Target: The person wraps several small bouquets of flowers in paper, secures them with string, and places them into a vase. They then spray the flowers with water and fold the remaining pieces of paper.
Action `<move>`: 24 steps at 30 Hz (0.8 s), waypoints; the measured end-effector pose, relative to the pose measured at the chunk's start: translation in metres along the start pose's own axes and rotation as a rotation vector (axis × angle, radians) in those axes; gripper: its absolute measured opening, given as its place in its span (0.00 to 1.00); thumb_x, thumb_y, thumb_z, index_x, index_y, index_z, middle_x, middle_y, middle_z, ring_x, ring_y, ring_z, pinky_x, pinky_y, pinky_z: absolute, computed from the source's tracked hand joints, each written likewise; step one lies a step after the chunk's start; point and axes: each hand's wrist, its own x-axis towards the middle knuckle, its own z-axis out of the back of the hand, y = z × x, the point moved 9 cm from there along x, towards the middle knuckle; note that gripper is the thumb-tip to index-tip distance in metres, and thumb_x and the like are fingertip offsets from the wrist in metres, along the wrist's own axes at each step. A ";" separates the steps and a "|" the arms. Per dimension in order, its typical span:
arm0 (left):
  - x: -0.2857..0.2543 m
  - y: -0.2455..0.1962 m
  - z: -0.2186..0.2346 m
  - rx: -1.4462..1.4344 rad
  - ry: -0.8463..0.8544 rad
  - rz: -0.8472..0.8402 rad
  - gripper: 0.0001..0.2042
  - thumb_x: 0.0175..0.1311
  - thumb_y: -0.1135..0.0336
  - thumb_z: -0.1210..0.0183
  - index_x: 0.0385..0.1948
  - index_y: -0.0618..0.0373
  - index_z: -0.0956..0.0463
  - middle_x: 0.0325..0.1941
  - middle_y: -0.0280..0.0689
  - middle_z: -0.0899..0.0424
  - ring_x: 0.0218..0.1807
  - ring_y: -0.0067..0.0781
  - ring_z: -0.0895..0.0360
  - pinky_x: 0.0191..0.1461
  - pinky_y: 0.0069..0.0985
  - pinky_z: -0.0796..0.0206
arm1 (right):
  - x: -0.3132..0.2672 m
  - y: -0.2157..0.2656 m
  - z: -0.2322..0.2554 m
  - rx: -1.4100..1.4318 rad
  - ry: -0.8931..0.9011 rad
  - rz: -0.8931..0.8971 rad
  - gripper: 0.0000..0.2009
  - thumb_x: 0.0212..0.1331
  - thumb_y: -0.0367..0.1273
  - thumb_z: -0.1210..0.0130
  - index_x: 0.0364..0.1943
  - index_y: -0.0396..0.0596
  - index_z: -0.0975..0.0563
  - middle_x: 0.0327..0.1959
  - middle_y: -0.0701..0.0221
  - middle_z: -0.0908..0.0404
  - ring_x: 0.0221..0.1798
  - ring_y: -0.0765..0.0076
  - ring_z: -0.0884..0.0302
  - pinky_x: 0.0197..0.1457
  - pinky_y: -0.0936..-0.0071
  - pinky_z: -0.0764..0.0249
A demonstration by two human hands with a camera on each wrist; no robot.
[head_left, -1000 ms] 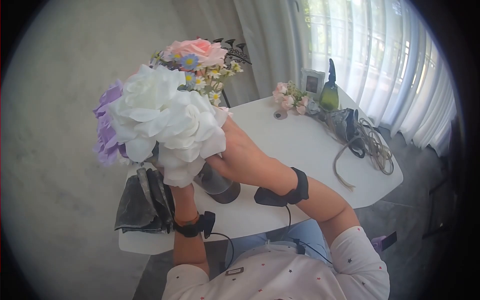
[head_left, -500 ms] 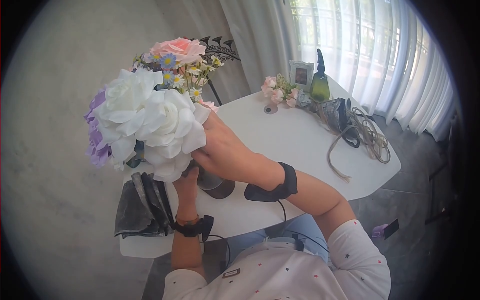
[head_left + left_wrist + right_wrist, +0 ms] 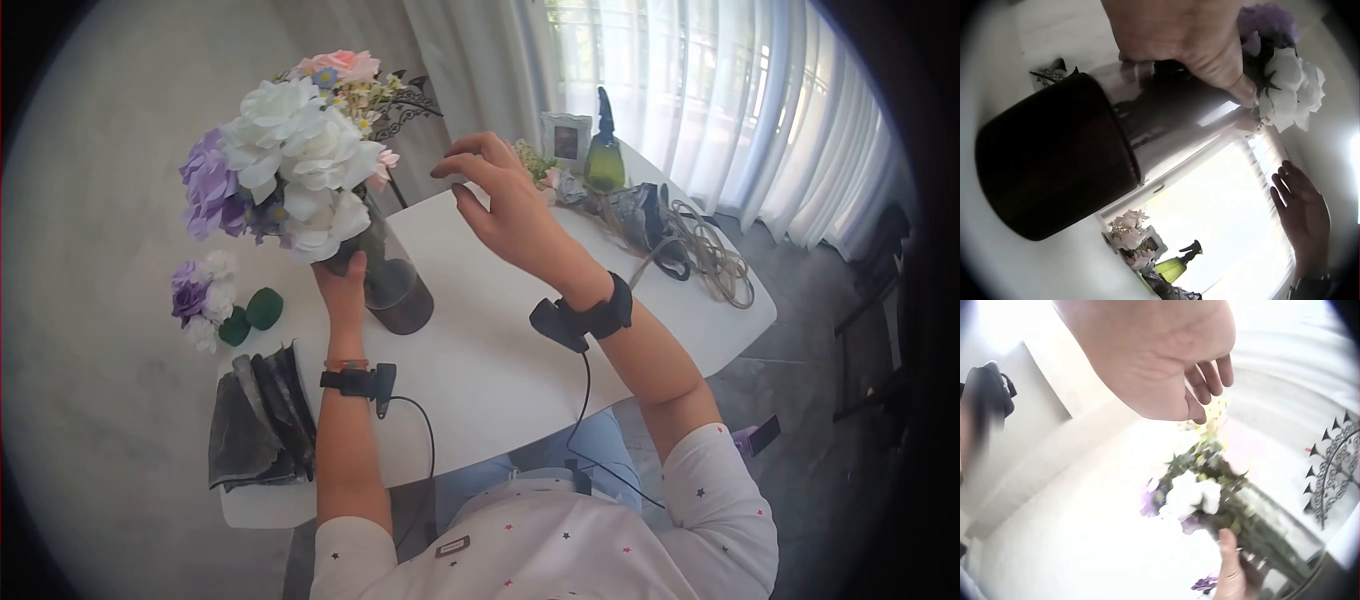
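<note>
A tall clear vase with a dark base point(image 3: 400, 300) holds a bouquet of large white flowers point(image 3: 300, 140), a purple bloom point(image 3: 210, 190), a pink rose point(image 3: 340, 66) and small daisies. My left hand point(image 3: 342, 295) grips the vase's upper part, just below the white petals. In the left wrist view the thumb and palm lie round the vase wall point(image 3: 1172, 134). My right hand point(image 3: 510, 215) is raised in the air to the right of the bouquet, apart from it, fingers loosely bent and holding nothing. The right wrist view shows the stems point(image 3: 1266, 540) inside the vase.
Purple and white flowers point(image 3: 200, 295) lie at the table's left. Dark folded sheets point(image 3: 260, 420) rest at the near left edge. A picture frame point(image 3: 567, 140), a green spray bottle point(image 3: 604, 165) and coiled cord point(image 3: 715, 255) are at right. Behind the bouquet stands a dark metal ornament point(image 3: 412, 108).
My right hand has come off the flowers and moved right into the air. The vase and bouquet sit farther from my body, with the left hand still gripping. Flowers at the table's left are now uncovered.
</note>
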 end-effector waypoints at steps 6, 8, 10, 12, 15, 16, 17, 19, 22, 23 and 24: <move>0.008 -0.008 -0.011 -0.063 0.027 -0.035 0.41 0.52 0.59 0.36 0.64 0.66 0.50 0.66 0.48 0.42 0.67 0.42 0.44 0.70 0.32 0.55 | -0.041 -0.175 0.042 -0.624 0.138 -0.261 0.10 0.48 0.25 0.49 0.35 0.39 0.22 0.41 0.58 0.24 0.50 0.51 0.31 0.53 0.63 0.32; 0.007 -0.005 -0.012 -0.041 0.057 -0.035 0.42 0.53 0.55 0.36 0.64 0.66 0.51 0.66 0.48 0.42 0.68 0.42 0.45 0.70 0.32 0.56 | -0.076 -0.224 0.051 -0.808 0.304 -0.407 0.11 0.48 0.26 0.50 0.36 0.41 0.24 0.41 0.59 0.23 0.51 0.51 0.30 0.54 0.58 0.33; 0.005 -0.004 -0.010 -0.004 0.025 0.028 0.42 0.54 0.54 0.36 0.64 0.67 0.51 0.66 0.49 0.43 0.68 0.41 0.45 0.70 0.31 0.57 | -0.106 -0.261 0.058 -0.892 0.369 -0.456 0.11 0.48 0.27 0.51 0.38 0.41 0.24 0.41 0.59 0.23 0.51 0.52 0.30 0.54 0.56 0.33; 0.002 -0.012 -0.011 0.012 -0.003 0.021 0.41 0.54 0.55 0.36 0.63 0.68 0.51 0.66 0.50 0.44 0.67 0.43 0.45 0.70 0.34 0.57 | -0.133 -0.292 0.060 -0.990 0.460 -0.537 0.12 0.49 0.28 0.50 0.39 0.43 0.24 0.41 0.60 0.23 0.52 0.53 0.30 0.56 0.55 0.34; -0.012 -0.032 -0.004 0.212 -0.153 -0.050 0.38 0.55 0.59 0.37 0.61 0.69 0.51 0.63 0.50 0.45 0.64 0.46 0.46 0.68 0.39 0.56 | -0.145 -0.297 0.064 -1.016 0.409 -0.528 0.12 0.49 0.28 0.49 0.40 0.44 0.24 0.42 0.61 0.23 0.53 0.54 0.30 0.56 0.59 0.34; -0.020 -0.048 0.003 0.395 -0.277 -0.114 0.35 0.56 0.61 0.39 0.59 0.69 0.50 0.61 0.50 0.46 0.62 0.47 0.46 0.67 0.43 0.55 | -0.142 -0.293 0.065 -1.018 0.397 -0.527 0.12 0.49 0.28 0.49 0.40 0.44 0.24 0.42 0.61 0.23 0.53 0.54 0.30 0.56 0.59 0.34; -0.027 -0.057 0.003 0.390 -0.279 -0.126 0.35 0.56 0.61 0.39 0.59 0.69 0.50 0.61 0.50 0.46 0.62 0.47 0.46 0.67 0.43 0.55 | -0.138 -0.292 0.064 -1.010 0.436 -0.554 0.12 0.49 0.28 0.48 0.40 0.44 0.24 0.42 0.61 0.23 0.53 0.54 0.30 0.56 0.60 0.34; -0.044 -0.103 0.002 0.394 -0.362 -0.351 0.27 0.59 0.70 0.46 0.57 0.69 0.48 0.55 0.46 0.44 0.58 0.44 0.42 0.65 0.41 0.51 | -0.120 -0.281 0.065 -1.049 0.421 -0.554 0.11 0.48 0.27 0.46 0.38 0.44 0.24 0.43 0.62 0.24 0.53 0.55 0.30 0.53 0.61 0.33; -0.054 -0.130 -0.015 0.285 -0.250 -0.458 0.22 0.58 0.75 0.49 0.53 0.67 0.47 0.54 0.45 0.43 0.56 0.40 0.42 0.64 0.39 0.50 | -0.085 -0.256 0.074 -0.971 0.319 -0.562 0.11 0.47 0.27 0.45 0.38 0.43 0.26 0.44 0.61 0.25 0.52 0.55 0.30 0.53 0.59 0.32; -0.055 -0.139 -0.027 0.218 -0.209 -0.484 0.20 0.56 0.78 0.51 0.50 0.66 0.44 0.52 0.43 0.42 0.54 0.37 0.41 0.63 0.35 0.48 | -0.073 -0.247 0.075 -0.974 0.316 -0.557 0.11 0.47 0.27 0.45 0.38 0.43 0.26 0.44 0.61 0.25 0.52 0.55 0.30 0.53 0.59 0.32; -0.056 -0.145 -0.034 0.215 -0.212 -0.486 0.20 0.56 0.78 0.51 0.50 0.66 0.44 0.52 0.43 0.42 0.54 0.37 0.41 0.63 0.35 0.48 | -0.063 -0.237 0.079 -0.891 0.259 -0.584 0.15 0.44 0.28 0.43 0.40 0.41 0.27 0.43 0.59 0.25 0.51 0.52 0.29 0.51 0.59 0.31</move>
